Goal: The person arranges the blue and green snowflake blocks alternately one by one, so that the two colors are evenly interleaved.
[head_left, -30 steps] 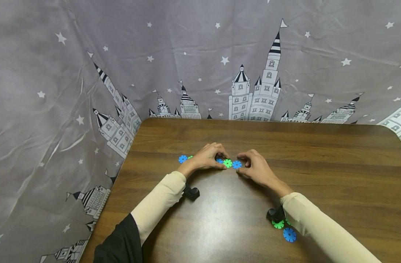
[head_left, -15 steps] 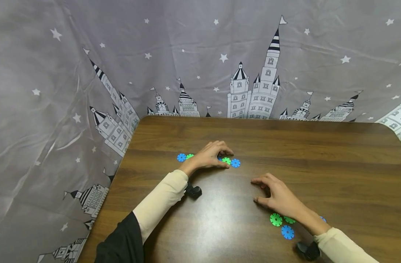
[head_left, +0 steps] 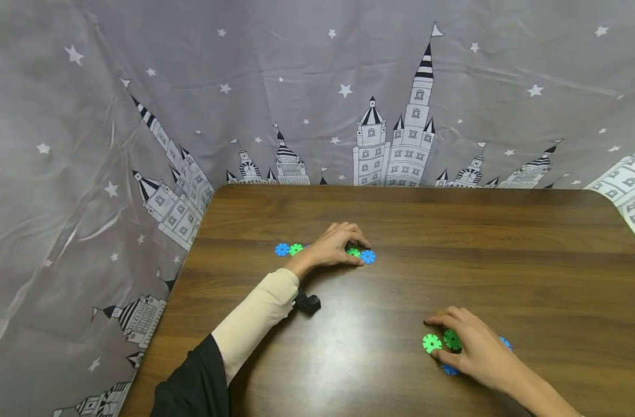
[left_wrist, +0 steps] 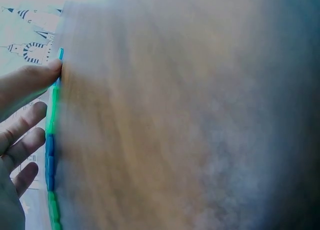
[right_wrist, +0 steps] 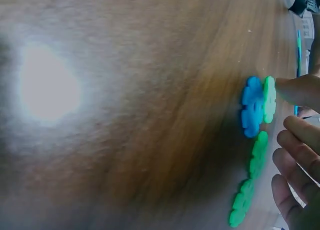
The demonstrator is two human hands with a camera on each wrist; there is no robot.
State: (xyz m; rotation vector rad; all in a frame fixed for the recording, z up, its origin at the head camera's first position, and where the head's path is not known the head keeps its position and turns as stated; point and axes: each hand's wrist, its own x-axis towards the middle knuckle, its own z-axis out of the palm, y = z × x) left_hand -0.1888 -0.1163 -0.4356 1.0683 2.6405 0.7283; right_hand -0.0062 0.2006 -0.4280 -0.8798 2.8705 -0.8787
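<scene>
Small notched plastic discs, alternating blue and green, lie in a line across the table's far middle. At the line's right end, my left hand (head_left: 334, 248) has thumb and forefinger at opposite edges of the last blue disc (head_left: 368, 256). Beside it is a green disc (head_left: 353, 252); the palm hides the middle of the line. My right hand (head_left: 481, 347) reaches over loose discs at front right, thumb and forefinger apart. A green disc (head_left: 432, 343) lies by its thumb, another green disc (head_left: 452, 340) between thumb and fingers. The thumb partly covers a blue disc (head_left: 450, 369).
The line's left end shows a blue disc (head_left: 282, 249) and a green disc (head_left: 296, 249). Another blue disc (head_left: 505, 343) peeks out beyond my right hand. A grey castle-print cloth (head_left: 275, 75) hangs behind the brown table (head_left: 531, 260). A black wrist camera (head_left: 308, 303) sits under my left wrist.
My right hand has left the blue disc at the line's right end and come back to the loose discs at front right. The left hand has shifted slightly right along the line.
</scene>
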